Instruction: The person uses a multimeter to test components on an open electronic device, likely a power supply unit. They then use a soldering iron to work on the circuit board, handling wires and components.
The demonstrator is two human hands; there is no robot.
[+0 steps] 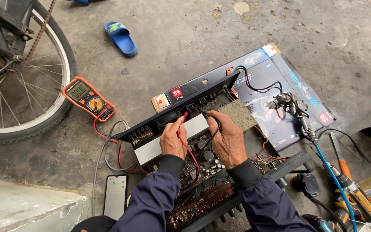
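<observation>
Both hands, left [173, 139] gripping red probe [183, 118], right [227, 139] gripping black probe [202, 112], tips hidden inside open amplifier [194, 172].

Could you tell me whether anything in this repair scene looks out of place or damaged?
A single blue sandal lies alone on the concrete, far from the open amplifier. Nothing looks spilled or visibly broken.
</observation>
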